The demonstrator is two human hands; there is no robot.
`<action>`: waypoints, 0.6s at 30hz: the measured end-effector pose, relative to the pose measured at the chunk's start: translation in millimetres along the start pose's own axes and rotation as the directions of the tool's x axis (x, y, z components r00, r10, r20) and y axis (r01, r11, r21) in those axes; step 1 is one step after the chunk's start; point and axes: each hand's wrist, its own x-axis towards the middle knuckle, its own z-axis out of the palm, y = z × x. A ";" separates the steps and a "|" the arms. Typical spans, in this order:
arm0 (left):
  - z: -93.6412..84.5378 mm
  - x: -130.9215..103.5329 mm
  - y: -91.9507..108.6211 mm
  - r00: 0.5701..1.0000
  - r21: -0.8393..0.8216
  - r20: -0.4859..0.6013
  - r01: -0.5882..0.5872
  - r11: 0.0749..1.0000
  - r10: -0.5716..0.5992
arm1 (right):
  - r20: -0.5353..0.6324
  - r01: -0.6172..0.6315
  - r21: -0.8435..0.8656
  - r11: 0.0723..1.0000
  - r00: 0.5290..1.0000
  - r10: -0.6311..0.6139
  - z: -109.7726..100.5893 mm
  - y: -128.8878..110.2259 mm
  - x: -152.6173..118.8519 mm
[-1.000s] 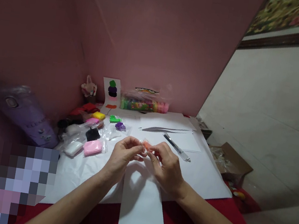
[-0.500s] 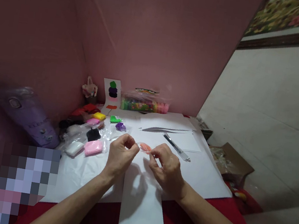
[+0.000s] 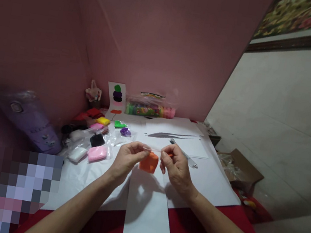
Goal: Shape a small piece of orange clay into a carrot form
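A flat block of orange modelling clay (image 3: pixel 148 162) hangs below a thin clear plastic bag (image 3: pixel 152 148), upright above a white paper strip (image 3: pixel 147 217). My left hand (image 3: pixel 129 159) pinches the bag's left end between thumb and fingers. At the other end, my right hand (image 3: pixel 176 168) is closed on the bag too, and a small patch of orange shows by its fingertips; whether that is a separate piece I cannot tell. A craft knife (image 3: pixel 192 162) lies on the paper just behind my right hand, which partly covers it.
Left lie bagged clays: pink (image 3: pixel 97 153), white (image 3: pixel 77 154), black (image 3: pixel 97 140), purple (image 3: pixel 125 131), green (image 3: pixel 120 124) and yellow (image 3: pixel 103 121). A card with coloured blobs (image 3: pixel 117 96) stands behind, beside a pack of clay (image 3: pixel 150 110). A purple tumbler (image 3: pixel 32 122) stands far left, a cardboard box (image 3: pixel 249 168) right.
The orange clay has turned from a thin, edge-on view to hang broad side toward me. My hands have rotated and moved slightly apart, with the bag stretched between them.
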 end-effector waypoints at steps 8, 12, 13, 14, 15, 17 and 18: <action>3.5 -1.6 4.5 0.998 0.039 -0.054 0.021 0.999 -0.019 | 0.075 -0.122 0.018 0.992 0.990 0.120 2.2 -5.1 2.4; 6.1 -2.9 1.1 0.998 0.049 -0.048 0.040 0.998 -0.038 | -0.020 -0.108 0.020 0.994 0.994 0.108 3.7 -1.9 0.6; 6.3 -2.7 -0.2 0.998 0.039 -0.043 0.045 0.998 -0.044 | -0.041 -0.114 0.054 0.992 0.992 0.116 3.9 -0.3 0.7; 6.1 -2.4 -1.4 0.998 0.028 -0.035 0.051 0.998 -0.050 | -0.053 -0.120 0.089 0.989 0.991 0.125 3.9 1.4 1.1; 5.6 -2.1 -2.4 0.998 0.021 -0.025 0.055 0.998 -0.054 | -0.051 -0.127 0.117 0.985 0.990 0.134 3.6 2.9 1.7; 3.9 -1.4 -3.2 0.999 0.018 -0.010 0.044 0.999 -0.044 | -0.021 -0.134 0.140 0.981 0.990 0.139 2.1 5.0 3.1; 2.9 -1.2 -3.0 1.000 0.022 -0.013 0.029 0.999 -0.029 | -0.005 -0.134 0.140 0.981 0.991 0.136 1.0 5.5 3.8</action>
